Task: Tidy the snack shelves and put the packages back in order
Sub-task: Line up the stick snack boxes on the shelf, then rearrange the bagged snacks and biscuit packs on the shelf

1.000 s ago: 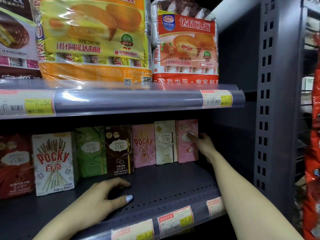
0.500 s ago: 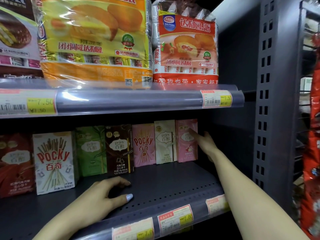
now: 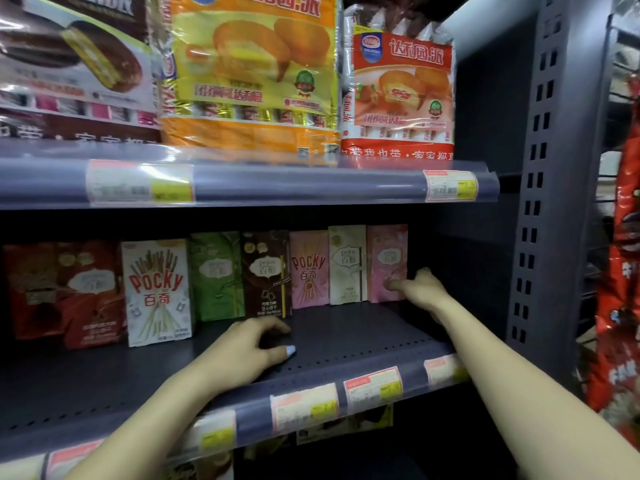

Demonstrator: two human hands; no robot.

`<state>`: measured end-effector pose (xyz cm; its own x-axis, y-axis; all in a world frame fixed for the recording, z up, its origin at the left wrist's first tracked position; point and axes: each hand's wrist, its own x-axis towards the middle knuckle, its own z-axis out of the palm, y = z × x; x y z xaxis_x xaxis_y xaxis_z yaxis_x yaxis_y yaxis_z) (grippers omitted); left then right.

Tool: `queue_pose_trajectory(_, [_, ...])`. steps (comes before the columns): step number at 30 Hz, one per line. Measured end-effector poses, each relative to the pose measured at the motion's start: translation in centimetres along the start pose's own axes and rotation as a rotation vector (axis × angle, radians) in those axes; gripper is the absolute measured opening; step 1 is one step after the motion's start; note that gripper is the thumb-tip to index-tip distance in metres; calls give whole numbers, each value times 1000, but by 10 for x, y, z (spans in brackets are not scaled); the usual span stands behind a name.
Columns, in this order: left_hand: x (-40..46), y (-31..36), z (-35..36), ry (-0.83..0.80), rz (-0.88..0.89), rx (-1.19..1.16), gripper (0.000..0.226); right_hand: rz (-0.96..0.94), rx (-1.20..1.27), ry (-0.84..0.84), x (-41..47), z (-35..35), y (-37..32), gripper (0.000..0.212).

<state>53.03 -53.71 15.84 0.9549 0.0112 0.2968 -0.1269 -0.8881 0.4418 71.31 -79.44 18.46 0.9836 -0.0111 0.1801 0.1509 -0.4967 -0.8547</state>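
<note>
Far left of the frame: the red boxes (image 3: 62, 292) are leaning, the front one tilted off the line of the row. If you are sliding the row leftward from the other end, they are the first likely to topple forward off the lower shelf (image 3: 363, 341).

Left of centre: the white Pocky box (image 3: 157, 292) is standing forward of its neighbours (it is the proudest face in the row). It could catch a passing wrist and pivot.

Centre: the green box (image 3: 214, 275), brown box (image 3: 265, 273) and pink Pocky box (image 3: 308, 270) are standing upright, touching side to side, set further back. Your left hand (image 3: 242, 355) is resting on the bare shelf in front of them, fingers loosely curled, grasping nothing. Lifting it carelessly risks knocking the brown box, which is just beyond your fingertips.

Right of centre: the cream box (image 3: 347, 265) and the pink box (image 3: 386, 263) are closing the row. Your right hand (image 3: 420, 289) is reaching to the pink box's lower right corner, thumb against its front face; the other fingers are hidden behind the edge, so a full grasp is likely but not certain. Pulling from that low corner alone could be twisting the box and dragging the cream box with it.
</note>
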Motion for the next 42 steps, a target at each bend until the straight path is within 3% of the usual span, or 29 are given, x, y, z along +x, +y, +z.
queue_pose_trajectory(4, [-8,4,-9,53,31,45,38,-71,-144,-1,-28,8,-15,64])
queue_pose_trajectory(10, [-49,-16,-42,92,66,90,39,-295,-284,-131,-82,37,-53,24])
queue_pose_trajectory(20, [-164,-91,-93,307,157,114,33,-588,-218,-319,-188,128,-118,27])
queue_pose_trajectory(25, [-202,-115,-109,328,160,118,48,-681,-191,-411,-231,164,-145,27])
queue_pose_trajectory(30, [-234,-129,-115,375,122,149,30,-781,-173,-463,-264,186,-163,29])
queue_pose_trajectory(37, [-293,-136,-80,413,53,224,34,-1155,-58,-349,-329,218,-132,27])
queue_pose_trajectory(42, [-343,-159,-51,253,-140,258,47,-1401,-92,-298,-374,260,-90,24])
